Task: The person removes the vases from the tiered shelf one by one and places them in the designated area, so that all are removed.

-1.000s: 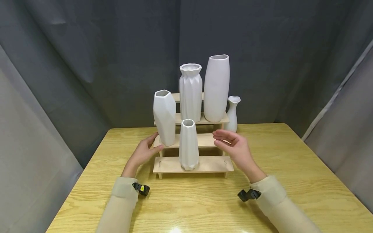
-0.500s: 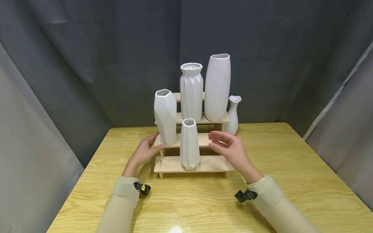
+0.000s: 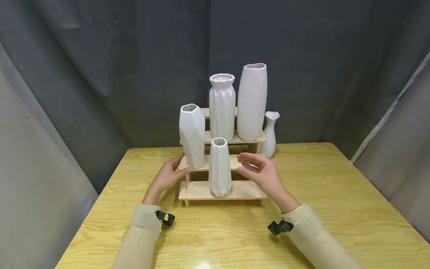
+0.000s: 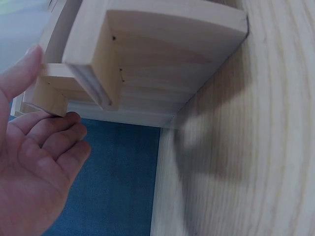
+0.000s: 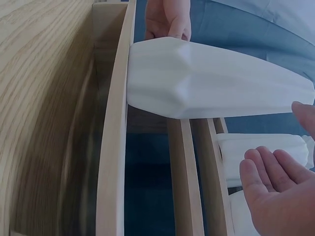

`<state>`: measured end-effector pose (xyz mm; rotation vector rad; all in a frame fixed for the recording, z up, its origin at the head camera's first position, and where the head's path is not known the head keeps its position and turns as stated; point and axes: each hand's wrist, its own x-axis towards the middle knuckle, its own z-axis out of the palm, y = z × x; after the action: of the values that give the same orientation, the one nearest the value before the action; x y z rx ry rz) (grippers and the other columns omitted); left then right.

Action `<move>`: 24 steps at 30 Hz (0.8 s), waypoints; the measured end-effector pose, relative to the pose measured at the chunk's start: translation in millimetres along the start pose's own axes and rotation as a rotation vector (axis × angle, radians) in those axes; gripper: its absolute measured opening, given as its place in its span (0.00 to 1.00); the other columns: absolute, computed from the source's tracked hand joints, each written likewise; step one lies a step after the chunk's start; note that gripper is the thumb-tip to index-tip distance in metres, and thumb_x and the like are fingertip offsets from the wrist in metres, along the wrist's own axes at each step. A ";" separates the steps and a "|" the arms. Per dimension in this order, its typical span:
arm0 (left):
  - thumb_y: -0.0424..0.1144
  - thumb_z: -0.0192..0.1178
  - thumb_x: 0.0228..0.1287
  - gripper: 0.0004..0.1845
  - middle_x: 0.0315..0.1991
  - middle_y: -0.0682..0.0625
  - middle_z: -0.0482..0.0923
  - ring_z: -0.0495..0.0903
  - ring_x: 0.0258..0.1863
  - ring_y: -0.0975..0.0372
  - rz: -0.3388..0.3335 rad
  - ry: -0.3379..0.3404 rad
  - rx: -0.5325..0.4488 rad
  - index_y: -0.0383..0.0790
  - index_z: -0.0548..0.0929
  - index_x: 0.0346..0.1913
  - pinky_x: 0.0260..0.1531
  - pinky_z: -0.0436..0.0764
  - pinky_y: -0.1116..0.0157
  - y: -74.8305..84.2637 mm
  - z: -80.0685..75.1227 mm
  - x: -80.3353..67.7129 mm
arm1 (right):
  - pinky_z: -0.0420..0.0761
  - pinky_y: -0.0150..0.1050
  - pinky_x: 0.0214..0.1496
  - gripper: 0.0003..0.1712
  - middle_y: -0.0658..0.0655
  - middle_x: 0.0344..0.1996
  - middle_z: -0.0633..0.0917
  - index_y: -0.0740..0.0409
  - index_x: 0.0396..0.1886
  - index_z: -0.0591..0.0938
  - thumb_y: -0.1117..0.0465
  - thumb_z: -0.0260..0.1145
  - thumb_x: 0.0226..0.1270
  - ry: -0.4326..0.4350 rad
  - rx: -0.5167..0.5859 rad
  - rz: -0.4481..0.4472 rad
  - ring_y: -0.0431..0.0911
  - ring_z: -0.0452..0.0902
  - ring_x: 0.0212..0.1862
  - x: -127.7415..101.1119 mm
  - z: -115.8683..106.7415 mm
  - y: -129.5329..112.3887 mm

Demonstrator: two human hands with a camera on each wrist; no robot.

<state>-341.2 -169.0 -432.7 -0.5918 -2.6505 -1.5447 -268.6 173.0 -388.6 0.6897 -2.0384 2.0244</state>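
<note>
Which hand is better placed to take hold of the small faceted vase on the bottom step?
Probably the right hand: it hovers open beside the small faceted vase, palm toward it, not touching. The left hand rests against the wooden stand's left end, below the taller faceted vase.

The right hand (image 3: 260, 172) has moved left, closer to the small faceted vase (image 3: 220, 167) on the bottom step.

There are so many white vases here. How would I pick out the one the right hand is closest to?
Find the stepped wooden shelf at the back of the yellow table. On its lowest, front step stands one faceted vase, alone there, just left of the open right hand. It is the shortest on the steps; the other vases stand higher or behind.
</note>
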 end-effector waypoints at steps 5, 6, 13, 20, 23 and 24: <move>0.53 0.64 0.66 0.43 0.75 0.44 0.56 0.56 0.73 0.51 -0.005 0.000 -0.007 0.38 0.58 0.77 0.70 0.60 0.52 -0.9 -0.1 -0.4 | 0.78 0.41 0.59 0.26 0.68 0.55 0.80 0.73 0.59 0.77 0.71 0.72 0.61 -0.005 -0.004 0.004 0.60 0.76 0.59 -0.1 2.8 -2.6; 0.53 0.64 0.66 0.44 0.75 0.44 0.56 0.56 0.73 0.51 -0.005 -0.001 -0.007 0.38 0.58 0.77 0.70 0.60 0.52 -1.1 -0.1 -0.3 | 0.78 0.40 0.59 0.26 0.68 0.56 0.80 0.73 0.59 0.77 0.71 0.72 0.61 -0.007 -0.009 0.006 0.59 0.76 0.59 -0.1 2.8 -2.6; 0.53 0.65 0.66 0.44 0.75 0.45 0.56 0.56 0.74 0.52 0.003 0.000 -0.004 0.38 0.58 0.77 0.70 0.60 0.53 -1.9 0.2 -0.1 | 0.77 0.44 0.60 0.27 0.67 0.56 0.80 0.70 0.59 0.78 0.69 0.73 0.60 -0.008 -0.023 0.019 0.56 0.77 0.59 1.4 4.7 -1.1; 0.53 0.64 0.66 0.44 0.76 0.45 0.55 0.55 0.74 0.52 0.001 0.000 -0.008 0.38 0.57 0.77 0.70 0.60 0.52 -2.2 0.8 -0.9 | 0.74 0.52 0.62 0.29 0.69 0.57 0.80 0.71 0.59 0.78 0.71 0.74 0.58 -0.016 -0.004 0.028 0.57 0.77 0.59 5.5 11.5 2.1; 0.53 0.64 0.66 0.44 0.76 0.45 0.55 0.55 0.74 0.52 0.001 0.000 -0.006 0.38 0.57 0.77 0.71 0.60 0.53 -1.8 0.8 -0.7 | 0.75 0.48 0.62 0.29 0.69 0.57 0.79 0.71 0.60 0.78 0.71 0.74 0.58 -0.024 0.004 0.034 0.57 0.76 0.60 6.8 15.1 2.9; 0.53 0.64 0.66 0.44 0.76 0.45 0.55 0.55 0.74 0.52 0.001 0.000 -0.003 0.38 0.57 0.77 0.71 0.60 0.53 -1.6 0.7 -0.7 | 0.75 0.47 0.62 0.29 0.69 0.57 0.79 0.71 0.60 0.77 0.71 0.75 0.57 -0.027 0.005 0.036 0.57 0.76 0.60 7.3 16.2 3.4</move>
<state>-340.9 -169.3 -434.6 -0.5935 -2.6479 -1.5484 -273.4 155.7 -389.3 0.6895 -2.0757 2.0513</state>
